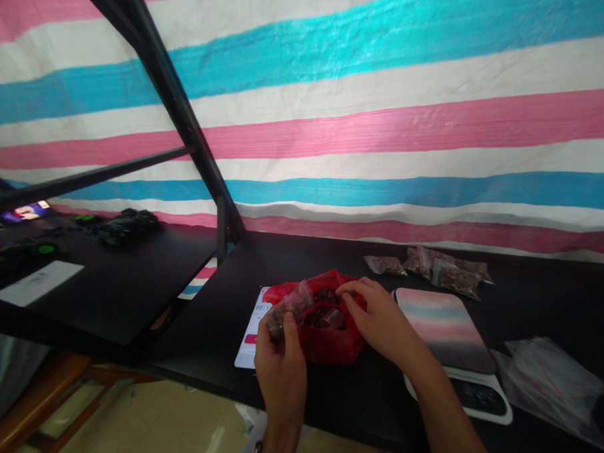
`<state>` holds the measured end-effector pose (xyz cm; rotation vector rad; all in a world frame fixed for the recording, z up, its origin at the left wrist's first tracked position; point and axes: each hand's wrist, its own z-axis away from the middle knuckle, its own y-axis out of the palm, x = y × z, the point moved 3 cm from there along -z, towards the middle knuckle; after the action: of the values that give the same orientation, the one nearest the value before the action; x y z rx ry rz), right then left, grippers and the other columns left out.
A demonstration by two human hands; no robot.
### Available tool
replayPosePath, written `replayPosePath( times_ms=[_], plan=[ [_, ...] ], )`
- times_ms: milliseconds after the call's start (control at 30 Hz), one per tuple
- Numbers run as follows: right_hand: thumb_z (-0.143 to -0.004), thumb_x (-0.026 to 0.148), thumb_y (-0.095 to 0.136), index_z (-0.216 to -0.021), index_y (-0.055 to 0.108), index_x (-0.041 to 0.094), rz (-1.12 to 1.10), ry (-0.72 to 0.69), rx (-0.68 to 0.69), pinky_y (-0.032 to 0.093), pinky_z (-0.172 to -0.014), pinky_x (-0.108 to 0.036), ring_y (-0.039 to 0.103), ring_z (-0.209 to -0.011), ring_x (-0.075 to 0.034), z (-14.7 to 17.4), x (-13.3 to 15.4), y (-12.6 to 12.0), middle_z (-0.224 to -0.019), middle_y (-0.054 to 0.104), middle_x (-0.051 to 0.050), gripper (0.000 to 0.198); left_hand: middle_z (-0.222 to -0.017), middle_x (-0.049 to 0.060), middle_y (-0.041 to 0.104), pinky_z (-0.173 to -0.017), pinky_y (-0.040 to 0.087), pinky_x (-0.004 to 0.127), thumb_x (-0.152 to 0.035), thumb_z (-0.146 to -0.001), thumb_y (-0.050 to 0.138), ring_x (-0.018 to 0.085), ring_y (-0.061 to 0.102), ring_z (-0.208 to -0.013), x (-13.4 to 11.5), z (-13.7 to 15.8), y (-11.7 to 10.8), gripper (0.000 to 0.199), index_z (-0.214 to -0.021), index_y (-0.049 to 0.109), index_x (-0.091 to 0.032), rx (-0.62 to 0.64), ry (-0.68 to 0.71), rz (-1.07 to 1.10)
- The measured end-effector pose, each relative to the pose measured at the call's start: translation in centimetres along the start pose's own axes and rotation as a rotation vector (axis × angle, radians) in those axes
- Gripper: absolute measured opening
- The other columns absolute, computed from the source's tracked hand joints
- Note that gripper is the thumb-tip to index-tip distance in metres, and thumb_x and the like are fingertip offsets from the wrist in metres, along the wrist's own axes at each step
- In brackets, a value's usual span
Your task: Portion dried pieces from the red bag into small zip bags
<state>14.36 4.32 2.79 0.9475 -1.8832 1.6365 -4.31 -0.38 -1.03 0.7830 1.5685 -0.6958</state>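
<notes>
My left hand (282,361) is closed around a small clear zip bag (290,306) with brown dried bits in it, held tilted over the left side of an open red plastic bag (332,345). Inside the red bag are dark brown bits (316,316) and a small clear plastic scoop or cup (333,318). At the red bag's right rim, my right hand (379,316) has its thumb and forefinger on the plastic, seemingly gripping the edge. Partly under the red bag lies a phone or tablet (247,352) with a timer on its bright screen.
A white digital scale (449,333) stands right of the red bag. Several filled zip bags (454,273) lie behind it, and clear unfilled bags (554,382) lie at its right. A dark metal frame (177,112) rises at the left, beside another black table (115,295) holding a white paper (37,283).
</notes>
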Motion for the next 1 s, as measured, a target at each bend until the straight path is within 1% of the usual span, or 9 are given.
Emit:
replayPosePath(
  times_ms=[100, 200, 300, 400, 500, 600, 700, 800, 1000],
  plan=[
    [-0.099, 0.017, 0.058, -0.101, 0.081, 0.023, -0.049, -0.010, -0.005, 0.049, -0.096, -0.042, 0.067, -0.106, -0.026, 0.1, 0.4, -0.2, -0.105, 0.074, -0.008, 0.024, -0.104, 0.006, 0.080, -0.086, 0.061, 0.036, -0.057, -0.090, 0.077, 0.023, 0.076, -0.090, 0.4, 0.0, 0.4, 0.042, -0.110, 0.071, -0.021, 0.035, -0.087, 0.206],
    [-0.099, 0.022, 0.060, -0.105, 0.080, 0.023, -0.233, -0.050, 0.038, 0.052, -0.094, -0.037, 0.070, -0.102, -0.023, 0.4, 1.4, -0.5, -0.108, 0.077, -0.006, 0.021, -0.102, 0.004, 0.081, -0.083, 0.063, 0.033, -0.054, -0.089, 0.080, 0.019, 0.078, -0.082, 0.4, 0.3, 1.2, 0.041, -0.110, 0.069, -0.021, 0.087, -0.202, 0.493],
    [-0.098, 0.029, 0.062, -0.105, 0.080, 0.023, -0.402, -0.061, 0.128, 0.056, -0.083, -0.032, 0.072, -0.089, -0.020, 0.8, 2.7, -0.7, -0.098, 0.080, -0.002, 0.020, -0.096, 0.003, 0.081, -0.084, 0.063, 0.032, -0.052, -0.088, 0.081, 0.017, 0.078, -0.079, 0.2, 0.9, 2.0, 0.038, -0.107, 0.069, -0.021, 0.121, -0.312, 0.667],
    [-0.096, 0.033, 0.064, -0.096, 0.079, 0.022, -0.481, -0.037, 0.145, 0.056, -0.071, -0.029, 0.071, -0.076, -0.018, 1.0, 3.5, -0.9, -0.085, 0.078, -0.001, 0.018, -0.096, 0.007, 0.082, -0.088, 0.064, 0.038, -0.060, -0.090, 0.077, 0.022, 0.079, -0.087, 0.3, 1.3, 3.0, 0.045, -0.108, 0.070, -0.019, 0.277, -0.430, 0.761],
    [-0.096, 0.038, 0.067, -0.092, 0.077, 0.022, -0.465, -0.023, -0.006, 0.052, -0.064, -0.028, 0.067, -0.068, -0.017, 1.0, 3.7, -1.8, -0.079, 0.074, 0.000, 0.019, -0.100, 0.011, 0.082, -0.091, 0.064, 0.044, -0.066, -0.086, 0.078, 0.026, 0.080, -0.090, 0.7, 1.4, 3.8, 0.056, -0.112, 0.072, -0.017, 0.402, -0.486, 0.786],
    [-0.095, 0.034, 0.067, -0.089, 0.078, 0.023, -0.355, -0.075, -0.125, 0.052, -0.071, -0.029, 0.064, -0.073, -0.018, 1.1, 3.9, -2.6, -0.081, 0.073, -0.001, 0.016, -0.105, 0.011, 0.083, -0.091, 0.064, 0.045, -0.061, -0.081, 0.086, 0.027, 0.081, -0.088, 1.1, 1.4, 4.0, 0.059, -0.118, 0.071, -0.018, 0.416, -0.501, 0.786],
    [-0.096, 0.029, 0.066, -0.090, 0.078, 0.025, -0.289, -0.138, -0.090, 0.052, -0.079, -0.032, 0.064, -0.075, -0.018, 1.2, 3.9, -2.6, -0.085, 0.074, -0.001, 0.014, -0.108, 0.011, 0.083, -0.090, 0.065, 0.045, -0.055, -0.081, 0.088, 0.025, 0.081, -0.085, 1.0, 1.6, 3.9, 0.058, -0.122, 0.069, -0.019, 0.407, -0.493, 0.787],
    [-0.097, 0.029, 0.065, -0.091, 0.077, 0.024, -0.285, -0.146, -0.125, 0.052, -0.081, -0.033, 0.064, -0.077, -0.019, 1.2, 3.6, -2.3, -0.087, 0.074, -0.002, 0.014, -0.106, 0.011, 0.082, -0.091, 0.065, 0.044, -0.056, -0.085, 0.085, 0.025, 0.080, -0.089, 0.9, 2.1, 3.9, 0.054, -0.121, 0.070, -0.019, 0.431, -0.483, 0.765],
    [-0.096, 0.029, 0.061, -0.093, 0.074, 0.024, -0.321, -0.146, -0.139, 0.051, -0.073, -0.031, 0.063, -0.074, -0.019, 1.2, 3.7, -2.0, -0.083, 0.072, -0.002, 0.015, -0.099, 0.008, 0.082, -0.092, 0.064, 0.043, -0.057, -0.080, 0.090, 0.025, 0.080, -0.091, 1.3, 2.6, 3.8, 0.053, -0.114, 0.076, -0.019, 0.520, -0.476, 0.690]
  ],
)
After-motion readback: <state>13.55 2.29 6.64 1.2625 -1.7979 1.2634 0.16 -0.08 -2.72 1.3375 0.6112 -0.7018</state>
